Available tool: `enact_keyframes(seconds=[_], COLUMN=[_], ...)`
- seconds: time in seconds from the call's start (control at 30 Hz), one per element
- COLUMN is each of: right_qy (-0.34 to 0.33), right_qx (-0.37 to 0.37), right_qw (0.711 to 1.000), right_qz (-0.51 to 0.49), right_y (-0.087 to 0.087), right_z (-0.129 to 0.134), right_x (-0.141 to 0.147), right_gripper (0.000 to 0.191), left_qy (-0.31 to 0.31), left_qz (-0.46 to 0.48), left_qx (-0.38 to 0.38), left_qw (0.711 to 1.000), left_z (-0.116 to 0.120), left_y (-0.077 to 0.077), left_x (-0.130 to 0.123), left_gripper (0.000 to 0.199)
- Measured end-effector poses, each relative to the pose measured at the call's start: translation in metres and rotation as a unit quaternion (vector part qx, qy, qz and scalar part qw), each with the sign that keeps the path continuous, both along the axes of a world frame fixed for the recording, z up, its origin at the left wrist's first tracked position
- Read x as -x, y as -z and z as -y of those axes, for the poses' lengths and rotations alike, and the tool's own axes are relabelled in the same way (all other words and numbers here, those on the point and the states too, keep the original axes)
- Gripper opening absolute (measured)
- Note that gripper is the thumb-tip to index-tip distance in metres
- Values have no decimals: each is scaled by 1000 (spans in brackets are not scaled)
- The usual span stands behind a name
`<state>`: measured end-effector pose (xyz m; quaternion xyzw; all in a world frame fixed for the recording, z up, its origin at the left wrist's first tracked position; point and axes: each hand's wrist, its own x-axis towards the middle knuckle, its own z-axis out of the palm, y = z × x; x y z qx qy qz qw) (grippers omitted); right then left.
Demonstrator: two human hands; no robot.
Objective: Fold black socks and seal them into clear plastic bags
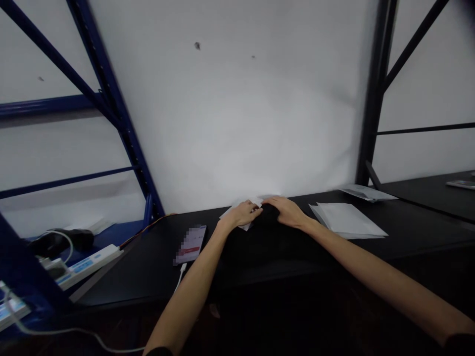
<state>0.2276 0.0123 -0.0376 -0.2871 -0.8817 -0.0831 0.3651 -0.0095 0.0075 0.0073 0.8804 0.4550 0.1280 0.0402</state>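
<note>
Paper [232, 209] lies under the flat, open left hand [241, 213], while the open right hand [285, 210] rests on black fabric [269, 214].

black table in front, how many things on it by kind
phone: 1
white paper stack: 1
loose white paper: 1
grey-white packet: 1
black bundle: 1
total: 5

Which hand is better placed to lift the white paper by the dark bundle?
Probably the left hand: it lies right on the white paper, while the right hand rests beyond the dark bundle, away from the paper's visible edge.
</note>
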Motion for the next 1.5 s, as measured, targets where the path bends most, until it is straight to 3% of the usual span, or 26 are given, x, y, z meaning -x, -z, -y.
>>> enact_keyframes(seconds=[0.1,0.2,0.3,0.4,0.47,0.6,0.7,0.8,0.87,0.93,1.03,1.13,1.2,1.33,1.4,1.5], right_qy=[-7,13,16,10,-13,-54,-51,1,86,178,224,132,52,-75,-122,-169], right_qx=[34,66,94,116,130,164,165,100,48,49,186,379,486,603,611,612], right_qw=[999,996,992,990,989,985,985,993,985,952,896,833,769,645,620,610], right_qz=[-18,-58,-82,-84,-74,-26,-17,-63,-144,-246,-335,-380,-412,-463,-477,-475], right_y=[-2,-7,-10,-12,-12,-12,-16,-20,-20,-18,-11,-5,-3,-2,-4,-10], right_z=[-1,2,5,4,3,0,-1,1,3,3,1,-4,-6,-3,-1,4], right_x=[-3,-5,-6,-8,-11,-20,-24,-22,-18,-14,-10,-7,-3,2,0,-7], right_gripper=[58,56,53,52,53,79,76,62,53,52,49,39,36,26,28,41], left_qy=[25,56,80,68,55,25,24,34,16,-17,-61,-90,-94,-72,-51,-24], left_qz=[-24,-33,-20,-14,-4,16,45,106,163,208,210,178,159,113,81,38], left_qx=[66,18,-89,-141,-147,-121,-106,-115,-138,-167,-196,-198,-195,-206,-219,-232], left_qw=[997,998,993,988,988,992,993,987,977,964,956,960,963,969,971,972], left_z=[4,7,9,8,7,4,3,5,6,9,15,23,27,31,31,29], left_y=[-1,0,3,4,3,1,-3,-5,-5,-2,2,5,7,13,16,19], left_x=[2,-1,-9,-15,-16,-12,-11,-15,-19,-25,-35,-43,-47,-54,-56,-56], left_gripper=[80,108,83,56,52,50,42,32,30,30,32,38,40,46,50,56])
